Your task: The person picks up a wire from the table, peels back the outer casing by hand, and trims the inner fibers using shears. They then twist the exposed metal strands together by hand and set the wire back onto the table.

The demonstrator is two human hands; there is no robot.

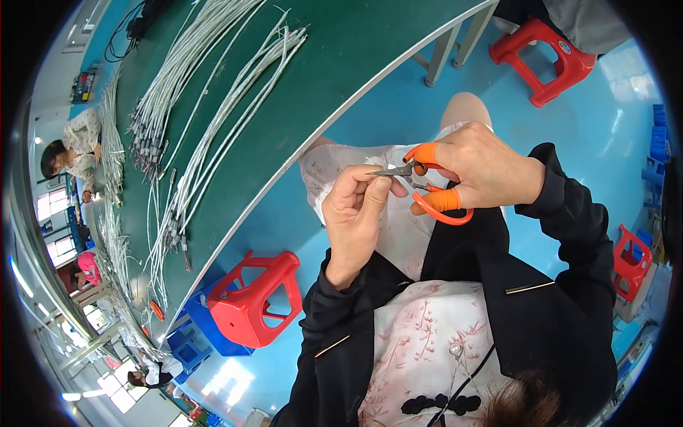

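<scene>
Beside the green table [341,71], our right hand [491,167] is gripping orange-handled scissors [407,170]; our left hand [356,210] is curling at their blades, contents unclear. White cables [188,64] are lying atop it, completion uncertain.

Workshop, cable-work type; long green-topped table [320,78] on metal legs [444,55], laid with many bundles of thin white cables [186,57], dark tips at their ends; red plastic stools [238,317] standing about; glossy blue floor [391,92]; blue plastic bins [656,178] grouped at the right edge; orange-handled scissors [409,170] as hand tool; co-worker in patterned top [84,132] beyond the cables, further people [89,267] past that; bright windows [52,204] at left
</scene>
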